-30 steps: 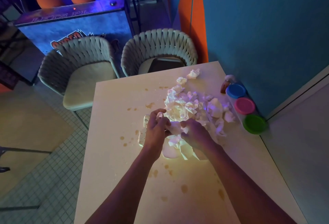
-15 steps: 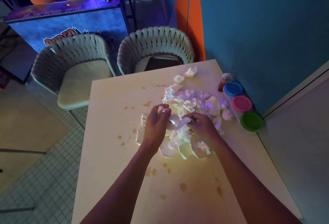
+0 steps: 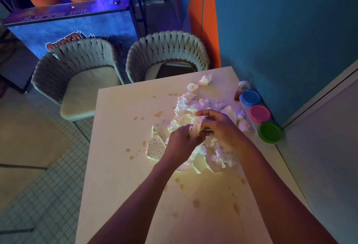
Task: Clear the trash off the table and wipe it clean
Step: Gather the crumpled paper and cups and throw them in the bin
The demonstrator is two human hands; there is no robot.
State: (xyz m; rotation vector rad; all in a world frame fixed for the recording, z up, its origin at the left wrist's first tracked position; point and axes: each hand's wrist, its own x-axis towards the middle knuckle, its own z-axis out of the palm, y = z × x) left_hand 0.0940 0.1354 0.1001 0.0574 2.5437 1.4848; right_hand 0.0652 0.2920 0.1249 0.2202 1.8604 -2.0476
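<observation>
A heap of crumpled white tissues [image 3: 186,108] lies in the middle of the pale table [image 3: 120,176], which carries several brown stains [image 3: 196,203]. My left hand [image 3: 182,143] and my right hand [image 3: 222,129] meet over the heap, and both pinch one twisted tissue [image 3: 195,129] between them. Flattened dotted paper pieces [image 3: 157,145] lie just left of my left hand. Two loose tissue balls [image 3: 205,79] sit near the far edge. More white scraps [image 3: 201,163] lie under my wrists.
Blue [image 3: 250,97], pink [image 3: 259,113] and green [image 3: 269,132] lidded tubs stand in a row along the table's right edge by the wall, with a small bottle [image 3: 240,90] behind them. Two woven chairs [image 3: 77,73] stand beyond the far edge, in front of an arcade machine [image 3: 67,15].
My hands have lifted slightly and drawn together over the heap, and they now hold one twisted tissue between them. The heap has been gathered closer under my hands.
</observation>
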